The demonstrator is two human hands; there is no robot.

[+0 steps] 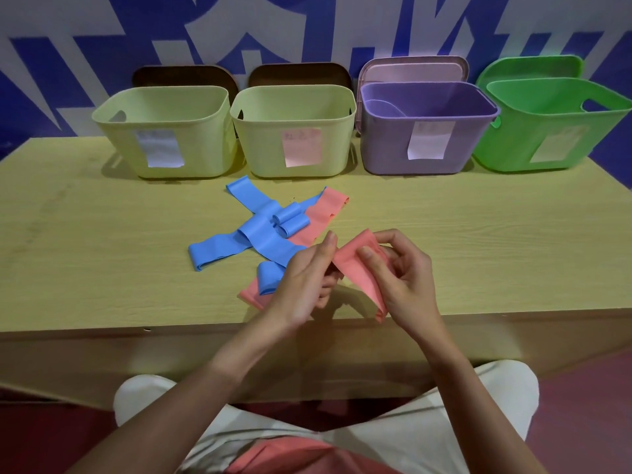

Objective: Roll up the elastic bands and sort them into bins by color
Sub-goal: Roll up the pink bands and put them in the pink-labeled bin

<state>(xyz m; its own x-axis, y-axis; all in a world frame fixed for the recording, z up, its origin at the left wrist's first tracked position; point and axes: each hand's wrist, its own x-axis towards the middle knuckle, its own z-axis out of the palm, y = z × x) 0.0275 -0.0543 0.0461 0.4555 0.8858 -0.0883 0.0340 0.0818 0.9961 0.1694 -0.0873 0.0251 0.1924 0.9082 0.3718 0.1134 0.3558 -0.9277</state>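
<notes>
Both hands hold one pink elastic band (355, 268) above the table's front edge. My left hand (304, 285) pinches its left part and my right hand (400, 278) grips its upper end with curled fingers. The band's lower end hangs toward the table edge. Blue bands (260, 241) lie crossed in a pile at the table's middle, some with curled ends. Another pink band (325, 210) runs under the pile. Four bins stand in a row at the back: two pale yellow (164, 131) (294, 131), one purple (427, 131), one green (547, 128).
Each bin has a paper label on its front, and lids lean behind the bins against the blue-and-white wall. The wooden table (478, 241) stretches left and right of the pile. More pink material (284, 453) lies on my lap.
</notes>
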